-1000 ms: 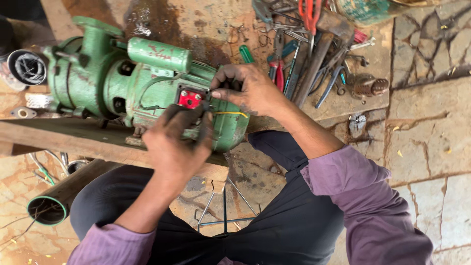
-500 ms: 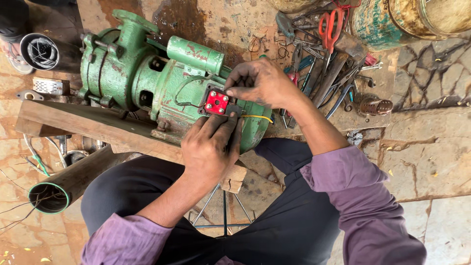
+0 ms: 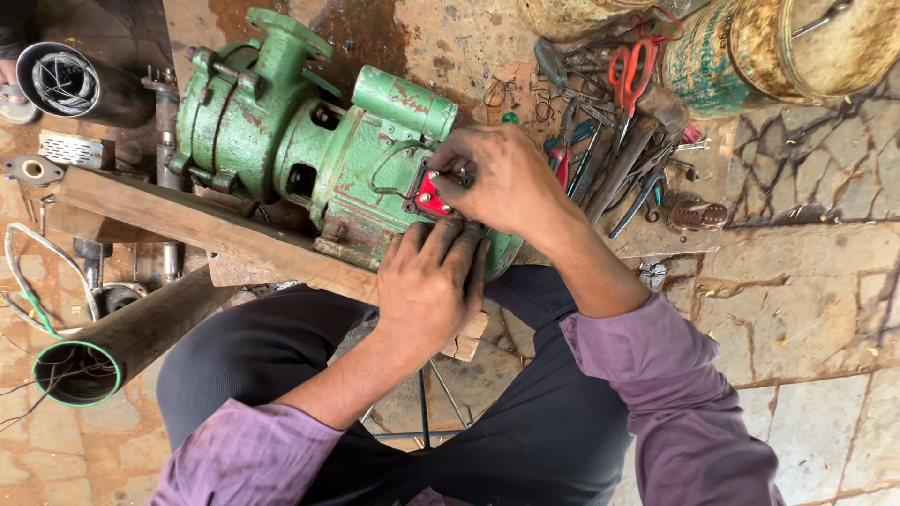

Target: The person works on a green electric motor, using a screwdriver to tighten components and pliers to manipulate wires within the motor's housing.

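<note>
Green motor (image 3: pixel 319 150) sat mid-frame, its red terminal block (image 3: pixel 427 195) exposed. Right hand (image 3: pixel 506 178) fingers pinched there; left hand (image 3: pixel 429 281) fingers pressed together below.

Hands closer together on the pump's terminal block

The right hand (image 3: pixel 502 178) has moved from the rounded end of the green cast-iron motor pump (image 3: pixel 319 141) onto the small red terminal block (image 3: pixel 429 195), and its fingertips now pinch at the top edge of it. The left hand (image 3: pixel 433 281) has slid a little lower, so the red block shows more fully above its fingers. The view has shifted, and the rusty painted tin can (image 3: pixel 750 52) now shows at the top right.
</note>
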